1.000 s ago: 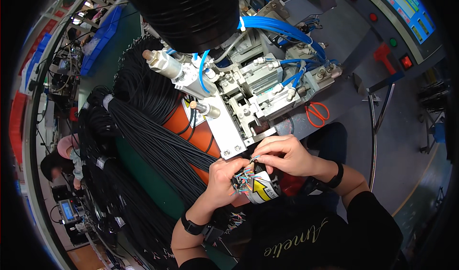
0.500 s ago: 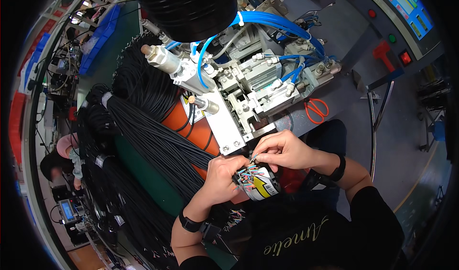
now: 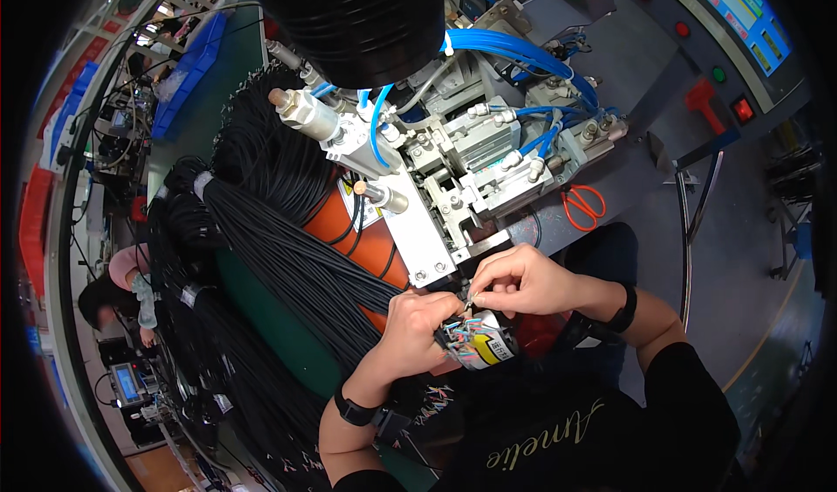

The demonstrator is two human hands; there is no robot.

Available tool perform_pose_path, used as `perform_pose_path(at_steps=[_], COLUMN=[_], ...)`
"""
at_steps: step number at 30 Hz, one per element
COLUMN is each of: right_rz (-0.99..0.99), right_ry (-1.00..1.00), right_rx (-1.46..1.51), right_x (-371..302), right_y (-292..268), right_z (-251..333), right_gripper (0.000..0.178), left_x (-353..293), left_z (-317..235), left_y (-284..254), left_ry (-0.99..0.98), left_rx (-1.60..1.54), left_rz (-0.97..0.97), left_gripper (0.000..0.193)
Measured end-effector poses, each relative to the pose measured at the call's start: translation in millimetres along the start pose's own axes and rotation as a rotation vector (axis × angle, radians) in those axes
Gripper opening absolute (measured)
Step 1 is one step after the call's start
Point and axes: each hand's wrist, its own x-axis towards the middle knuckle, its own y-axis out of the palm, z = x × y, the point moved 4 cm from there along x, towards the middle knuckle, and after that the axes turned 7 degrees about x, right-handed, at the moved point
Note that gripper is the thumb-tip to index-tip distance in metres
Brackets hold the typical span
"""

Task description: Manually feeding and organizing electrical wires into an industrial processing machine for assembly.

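Both of my hands are close together in front of the machine. My left hand is closed, its thumb and forefinger pinching a cable near its end. The fingertips of my right hand pinch the thin wire ends of that cable; the exact grip is small and partly hidden. Just below the fingers is a bundle of cable ends with coloured wires, fanned out beside my left hand. A white and yellow label lies right beside these wires.
A metal pneumatic machine with blue air hoses stands ahead. Thick bundles of black cable lie on the left. Orange-handled scissors rest on the grey bench at right. A screen and buttons stand beyond.
The whole view has shifted slightly. My right hand's fingertips have closed more tightly around the wire ends, while my left hand keeps its pinch. At far left, another person's arm has moved.
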Motion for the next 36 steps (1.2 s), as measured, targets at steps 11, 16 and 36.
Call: perform_pose_path(at_steps=[11, 16, 36], right_rz=[-0.215, -0.267, -0.152], right_ry=[-0.431, -0.463, -0.324], right_rx=[-1.126, -1.060, -1.224], right_x=[-9, -11, -6], right_y=[18, 16, 17], right_z=[24, 15, 17], right_gripper=[0.011, 0.009, 0.011], left_x=[-11, -9, 1], left_z=[-21, -20, -34], left_y=[10, 14, 21], left_ry=[-0.018, -0.042, 0.018], left_rx=[0.447, 0.473, 0.751], left_rz=[-0.143, -0.118, 0.015], left_gripper=[0.047, 0.047, 0.039])
